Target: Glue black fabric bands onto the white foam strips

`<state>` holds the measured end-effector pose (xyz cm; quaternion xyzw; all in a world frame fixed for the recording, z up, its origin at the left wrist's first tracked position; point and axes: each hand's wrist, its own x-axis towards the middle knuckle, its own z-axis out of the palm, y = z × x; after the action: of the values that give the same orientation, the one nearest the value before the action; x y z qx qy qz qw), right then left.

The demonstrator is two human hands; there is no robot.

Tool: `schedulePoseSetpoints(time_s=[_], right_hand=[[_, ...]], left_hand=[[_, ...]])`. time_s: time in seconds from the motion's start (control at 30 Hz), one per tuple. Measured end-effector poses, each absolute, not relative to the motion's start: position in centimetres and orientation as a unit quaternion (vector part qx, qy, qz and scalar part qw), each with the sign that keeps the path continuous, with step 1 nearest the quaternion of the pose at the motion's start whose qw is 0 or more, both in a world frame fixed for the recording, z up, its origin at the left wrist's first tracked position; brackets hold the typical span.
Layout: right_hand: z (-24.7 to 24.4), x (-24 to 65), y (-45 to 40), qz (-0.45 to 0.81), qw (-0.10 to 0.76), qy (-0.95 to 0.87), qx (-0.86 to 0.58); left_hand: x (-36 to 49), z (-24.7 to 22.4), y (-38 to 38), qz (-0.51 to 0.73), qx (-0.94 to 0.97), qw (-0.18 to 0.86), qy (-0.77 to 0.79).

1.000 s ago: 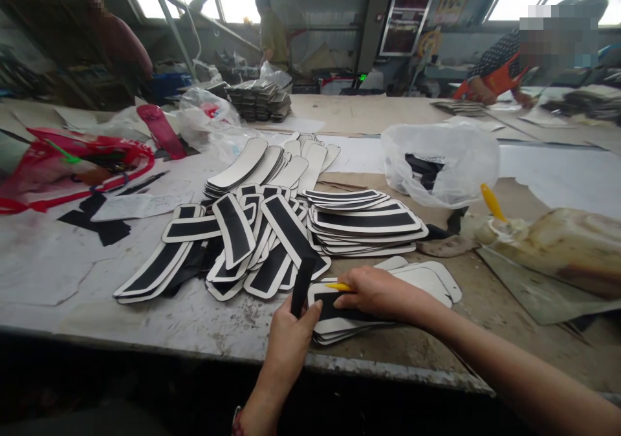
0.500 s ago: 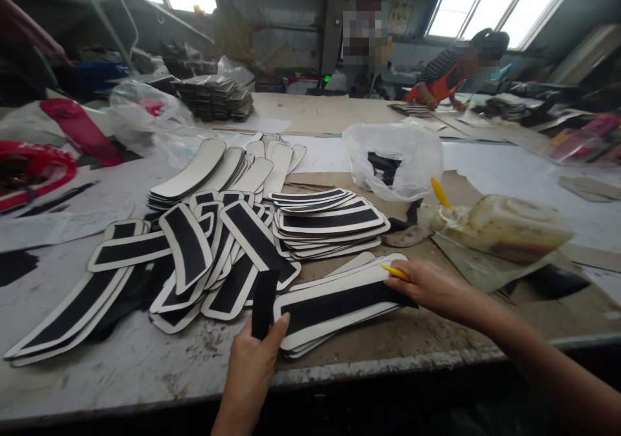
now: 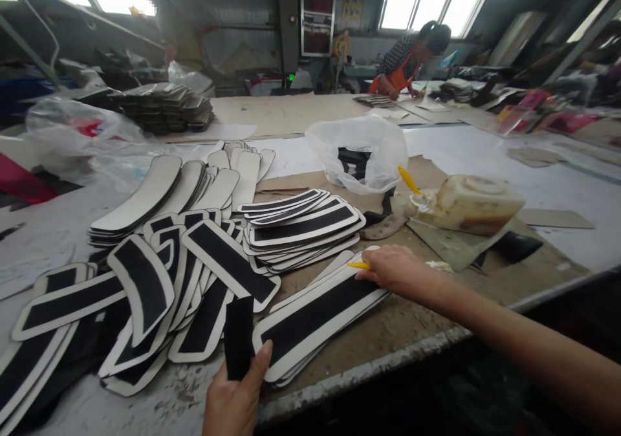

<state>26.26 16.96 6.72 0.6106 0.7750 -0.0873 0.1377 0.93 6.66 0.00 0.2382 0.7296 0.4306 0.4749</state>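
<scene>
My left hand [image 3: 237, 391] is closed around black fabric strips [image 3: 239, 337] that stand up from its grip, its thumb beside the near end of a pale panel. That long pale panel [image 3: 281, 363] lies atop a small stack with a black strip [image 3: 320, 310] along its middle. At the panel's far end, my right hand [image 3: 395, 269] presses down with its fingers closed. From those fingers sticks the yellow handle of a brush [image 3: 358, 265]; a pale frayed end shows past the wrist. Behind lies a pile of similar panels with black strips [image 3: 305, 224].
Plain pale panels [image 3: 138, 193] are stacked at the left. A white plastic bag [image 3: 315, 148] holds black pieces. A stained plastic bottle [image 3: 478, 196] lies at right, a yellow handle [image 3: 408, 179] at its mouth. Across the tables a person in an orange apron [image 3: 405, 77] bends over work.
The view has swung right, so the table's things sit further left. On the panel, the black strip's far end now lies under my right hand. Both hands keep their holds.
</scene>
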Motion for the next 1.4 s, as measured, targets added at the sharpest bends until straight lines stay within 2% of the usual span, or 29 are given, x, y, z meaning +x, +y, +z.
schedulePoseSetpoints(time_s=[0.43,0.7,0.87,1.07,1.4], right_hand=[[6.4,26.5,18.4,-0.081,0.159,0.815,0.551],[5.7,26.8,18.9,-0.087,0.156,0.814,0.552],[6.0,27.2,18.9,-0.084,0.146,0.807,0.566],[5.7,27.7,18.5,-0.063,0.106,0.781,0.613],[6.6,29.4,17.3,-0.092,-0.020,0.761,0.642]], left_hand=[[1.2,0.0,7.0,0.427,0.205,0.486,0.735],[0.7,-0.6,6.9,0.397,0.224,0.469,0.756],[0.8,-0.5,6.9,0.425,0.225,0.470,0.740],[1.2,-0.3,6.7,0.430,0.221,0.472,0.737],[1.1,-0.6,6.7,0.442,0.262,0.430,0.742]])
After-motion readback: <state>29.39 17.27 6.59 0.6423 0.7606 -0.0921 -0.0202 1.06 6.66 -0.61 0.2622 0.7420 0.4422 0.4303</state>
